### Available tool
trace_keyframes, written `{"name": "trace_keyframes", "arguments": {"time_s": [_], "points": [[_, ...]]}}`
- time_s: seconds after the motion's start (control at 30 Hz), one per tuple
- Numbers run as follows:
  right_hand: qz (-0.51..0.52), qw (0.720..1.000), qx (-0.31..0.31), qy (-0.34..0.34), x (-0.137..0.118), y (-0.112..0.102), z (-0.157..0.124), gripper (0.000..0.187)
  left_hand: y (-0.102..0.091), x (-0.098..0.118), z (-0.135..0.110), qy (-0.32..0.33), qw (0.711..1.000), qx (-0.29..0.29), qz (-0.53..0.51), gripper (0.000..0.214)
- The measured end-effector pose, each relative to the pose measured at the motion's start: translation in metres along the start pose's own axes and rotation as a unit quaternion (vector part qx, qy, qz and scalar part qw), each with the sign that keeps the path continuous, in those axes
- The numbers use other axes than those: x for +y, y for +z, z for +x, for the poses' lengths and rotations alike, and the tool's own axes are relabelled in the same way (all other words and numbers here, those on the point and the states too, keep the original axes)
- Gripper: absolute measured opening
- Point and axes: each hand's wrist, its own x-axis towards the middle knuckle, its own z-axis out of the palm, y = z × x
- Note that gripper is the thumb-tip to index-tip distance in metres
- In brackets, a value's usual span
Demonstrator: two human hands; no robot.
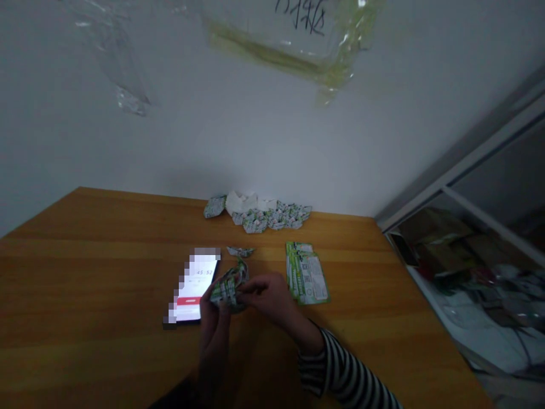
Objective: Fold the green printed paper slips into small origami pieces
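Observation:
Folded green-and-white printed paper [225, 288] is held between my two hands over the wooden table. My left hand [215, 321] is closed around its lower left side, with the thumb on the front. The fingers of my right hand [269, 295] pinch the paper's right edge; the fingertips are partly hidden. A loop of the paper stands up at the top. Just beyond it lies a small folded piece of printed paper [240, 251]. To the right of my right hand is a stack of flat green printed leaflets [313, 275].
A lit phone [198, 284] showing a timer lies left of my hands. Against the wall [255, 136] is a row of folded paper pieces [272, 217] with white paper [240, 201] behind. At right, a metal-framed shelf [409, 207] with bags borders the table [106, 272].

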Motion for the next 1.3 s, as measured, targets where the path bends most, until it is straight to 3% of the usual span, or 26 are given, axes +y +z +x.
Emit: {"name": "trace_keyframes", "arguments": {"time_s": [0.1,0.2,0.27,0.37,0.47,0.57,0.8,1.03,1.3], "points": [[-0.061,0.997,0.026,-0.039,0.007,-0.017,0.010,0.009,0.000,0.000,0.001,0.028,1.000,0.007,0.009,0.048],[-0.181,0.972,0.113,-0.095,0.006,-0.057,0.025,0.009,0.001,0.005,0.003,0.023,0.999,0.020,-0.009,0.047],[-0.307,0.933,0.158,-0.097,0.002,-0.094,0.037,0.014,0.002,0.009,0.004,0.024,0.999,0.026,-0.012,0.047],[-0.508,0.843,0.176,-0.016,-0.002,-0.144,0.056,0.022,0.003,0.013,0.005,0.033,0.999,0.036,-0.012,0.047],[-0.550,0.818,0.170,0.013,-0.001,-0.170,0.076,0.023,0.002,0.009,0.007,0.031,0.999,0.041,-0.009,0.049],[-0.578,0.803,0.143,0.019,0.005,-0.173,0.094,0.024,-0.002,0.003,0.009,0.027,0.999,0.031,0.011,0.050],[-0.607,0.792,0.061,0.007,0.010,-0.156,0.120,0.028,-0.010,0.000,0.009,0.050,0.995,0.017,0.082,0.042],[-0.615,0.787,0.048,0.013,0.013,-0.153,0.130,0.028,-0.011,-0.007,0.011,0.024,0.997,0.026,0.066,0.049],[-0.611,0.791,0.027,0.007,0.013,-0.153,0.133,0.028,-0.008,0.002,0.008,0.024,0.998,0.000,0.050,0.043]]}}
